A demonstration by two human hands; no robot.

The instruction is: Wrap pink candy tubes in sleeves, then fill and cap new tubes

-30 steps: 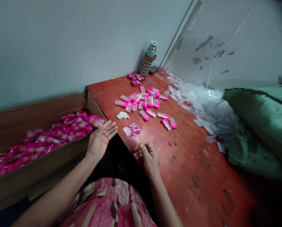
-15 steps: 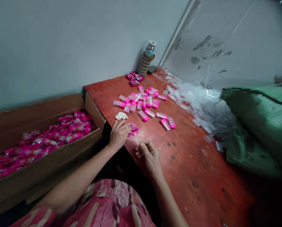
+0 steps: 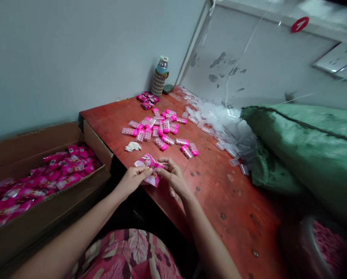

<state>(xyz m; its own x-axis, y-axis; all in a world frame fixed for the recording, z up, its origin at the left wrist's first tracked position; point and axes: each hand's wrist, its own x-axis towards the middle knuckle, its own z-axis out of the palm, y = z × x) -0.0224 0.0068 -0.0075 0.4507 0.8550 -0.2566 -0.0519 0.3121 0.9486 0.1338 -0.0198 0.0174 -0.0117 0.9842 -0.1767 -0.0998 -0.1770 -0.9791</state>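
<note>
A pink printed plastic wrapper (image 3: 150,165) is stretched between my two hands above the table's near edge. My left hand (image 3: 132,179) pinches it at the left side, thumb on top. On the other side my right hand (image 3: 173,176) grips it between thumb and fingers. Whether anything lies inside the wrapper I cannot tell. Just beyond lie several small clear containers with pink caps, filled with pink pellets (image 3: 166,127). A crumpled white scrap (image 3: 133,146) rests left of them.
A cardboard box (image 3: 97,174) of pink packets (image 3: 71,166) stands at the left. Clear empty containers (image 3: 220,124) are heaped at the back right, beside a green sack (image 3: 304,143). A bottle in a knitted cover (image 3: 159,79) stands at the back of the red table (image 3: 216,182).
The wrapper has come up off the table, and both hands now hold it, drawn together. The view has swung right, bringing a tub of pink pellets into sight.
</note>
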